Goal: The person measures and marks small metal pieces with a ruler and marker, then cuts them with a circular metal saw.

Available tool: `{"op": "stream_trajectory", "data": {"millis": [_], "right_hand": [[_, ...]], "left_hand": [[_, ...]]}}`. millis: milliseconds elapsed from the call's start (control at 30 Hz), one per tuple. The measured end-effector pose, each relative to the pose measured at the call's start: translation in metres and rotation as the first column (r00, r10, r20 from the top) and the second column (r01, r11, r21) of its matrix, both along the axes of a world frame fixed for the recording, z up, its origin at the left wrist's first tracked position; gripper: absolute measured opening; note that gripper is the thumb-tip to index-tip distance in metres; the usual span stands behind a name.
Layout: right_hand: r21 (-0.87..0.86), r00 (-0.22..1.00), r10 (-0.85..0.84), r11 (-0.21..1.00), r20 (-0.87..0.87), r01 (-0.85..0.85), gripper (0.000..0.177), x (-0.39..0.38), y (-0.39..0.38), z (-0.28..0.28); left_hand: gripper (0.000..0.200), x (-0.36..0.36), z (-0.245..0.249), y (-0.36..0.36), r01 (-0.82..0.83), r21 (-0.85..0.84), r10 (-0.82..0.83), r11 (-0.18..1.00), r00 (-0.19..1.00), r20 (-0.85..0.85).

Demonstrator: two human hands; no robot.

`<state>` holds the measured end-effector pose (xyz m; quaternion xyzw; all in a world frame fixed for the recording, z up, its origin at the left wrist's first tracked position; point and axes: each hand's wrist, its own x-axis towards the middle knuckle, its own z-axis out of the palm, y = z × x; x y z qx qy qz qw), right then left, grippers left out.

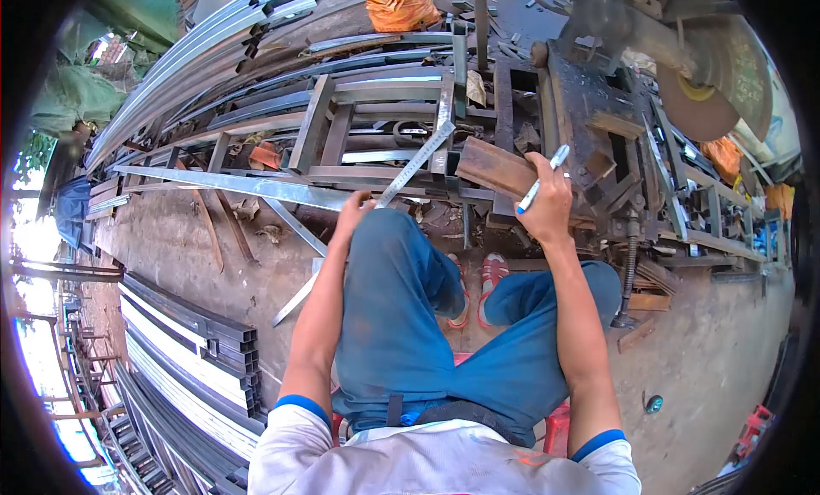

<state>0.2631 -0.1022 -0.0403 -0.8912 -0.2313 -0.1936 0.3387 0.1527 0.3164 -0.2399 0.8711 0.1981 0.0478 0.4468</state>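
My left hand (354, 211) is closed at the near end of a long grey metal bar (248, 186), beside my raised knee. A ruler with markings (417, 164) slants up and right from that hand over the metal frame (384, 93); which of the two the fingers grip is hard to tell. My right hand (549, 196) holds a white marker (543, 179), its blue tip pointing down and left. The fingers of this hand are by the right end of a rusty steel piece (495, 168), which lies on the frame.
A cut-off saw with a round disc (696, 102) stands at the upper right. Long metal tubes (205, 59) lie at the upper left, and stacked tubes (184, 341) at the lower left. An orange bag (401, 6) sits at the top. A tape roll (653, 404) is on the floor.
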Motion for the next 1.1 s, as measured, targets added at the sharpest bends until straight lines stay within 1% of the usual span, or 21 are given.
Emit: {"op": "stream_trajectory", "data": {"millis": [67,133,200,267,300,400,433,467,500,533,567,600,633,667,733,800,833,900,933,1033,1100], "right_hand": [[0.006,1.0,0.012,1.0,-0.001,-0.012,0.072,-0.001,0.001,0.002],[-0.032,0.997,-0.043,0.999,-0.059,0.041,0.072,-0.002,0.003,0.003],[-0.027,0.998,-0.016,1.0,-0.064,0.014,0.073,0.002,0.003,-0.004],[0.008,0.999,-0.01,1.0,-0.041,0.01,0.063,0.005,0.005,-0.012],[-0.006,0.996,-0.042,0.999,-0.08,0.042,0.06,0.004,0.007,-0.013],[-0.008,0.993,-0.037,0.999,-0.108,0.036,0.059,0.011,0.014,-0.035],[-0.02,0.982,-0.046,0.999,-0.181,0.043,0.056,0.014,0.019,-0.039],[-0.053,0.982,-0.054,0.998,-0.183,0.045,0.053,0.016,0.028,-0.041],[-0.009,0.955,-0.011,1.0,-0.296,0.009,0.059,0.019,0.036,-0.04],[0.027,0.964,0.026,0.999,-0.264,-0.02,0.057,0.025,0.048,-0.051],[-0.008,0.968,0.068,0.997,-0.241,-0.072,0.057,0.037,0.055,-0.065],[-0.038,0.963,0.088,0.994,-0.256,-0.1,0.059,0.045,0.066,-0.076],[-0.02,0.967,0.165,0.985,-0.194,-0.172,0.061,0.066,0.072,-0.105],[0.051,0.956,0.211,0.977,-0.204,-0.205,0.062,0.072,0.079,-0.114],[-0.05,0.951,0.194,0.976,-0.242,-0.212,0.064,0.071,0.103,-0.101],[-0.105,0.947,0.242,0.958,-0.213,-0.268,0.065,0.079,0.113,-0.105],[-0.159,0.942,0.272,0.939,-0.195,-0.304,0.066,0.084,0.118,-0.109],[-0.089,0.901,0.386,0.908,-0.2,-0.409,0.07,0.098,0.114,-0.127],[-0.027,0.868,0.459,0.881,-0.189,-0.471,0.071,0.111,0.111,-0.144],[0.032,0.81,0.461,0.875,-0.361,-0.483,0.072,0.117,0.104,-0.14],[0.035,0.793,0.474,0.865,-0.384,-0.5,0.074,0.116,0.105,-0.138]], "left_hand": [[0.049,0.002,0.003,-0.022,0.016,-0.04,-0.017,0.999,1.0,-0.023],[0.051,0.006,0.009,-0.038,0.035,-0.014,-0.036,0.999,0.997,-0.068],[0.054,0.006,0.011,-0.036,0.054,0.002,-0.054,0.999,0.992,-0.11],[0.052,0.006,0.007,-0.031,0.056,0.009,-0.055,0.998,0.991,-0.119],[0.056,0.002,0.015,-0.031,0.034,0.061,-0.03,0.998,0.997,-0.069],[0.053,0.001,0.022,-0.015,0.029,0.088,-0.033,0.996,0.998,0.045],[0.049,0.003,0.05,-0.017,0.063,0.018,-0.062,0.998,0.997,-0.04],[0.045,0.0,0.1,-0.028,0.064,-0.029,-0.066,0.998,0.995,-0.075],[0.043,0.0,0.114,-0.026,0.07,0.048,-0.068,0.996,0.997,-0.036],[0.046,0.0,0.127,-0.019,0.099,-0.001,-0.099,0.995,0.995,0.002],[0.046,0.004,0.122,-0.003,0.078,0.023,-0.079,0.997,0.997,0.026],[0.046,-0.001,0.134,0.002,0.095,-0.082,-0.085,0.992,0.988,0.127],[0.046,-0.002,0.144,0.007,0.038,0.144,-0.079,0.989,0.953,0.291],[0.047,-0.003,0.167,0.005,0.076,0.083,-0.098,0.994,0.951,0.295],[0.042,-0.005,0.213,0.0,0.084,0.094,-0.111,0.992,0.934,0.338],[0.04,-0.005,0.25,-0.005,0.127,0.057,-0.139,0.99,0.92,0.367],[0.039,0.001,0.251,-0.004,0.124,0.089,-0.15,0.988,0.898,0.414],[0.037,-0.003,0.289,-0.011,0.16,-0.004,-0.148,0.987,0.922,0.358],[0.036,0.001,0.295,-0.012,0.145,-0.044,-0.123,0.988,0.939,0.322],[0.035,0.014,0.282,-0.018,0.113,-0.128,-0.051,0.985,0.908,0.415],[0.036,0.022,0.274,-0.023,0.125,-0.201,-0.053,0.972,0.942,0.332]]}}
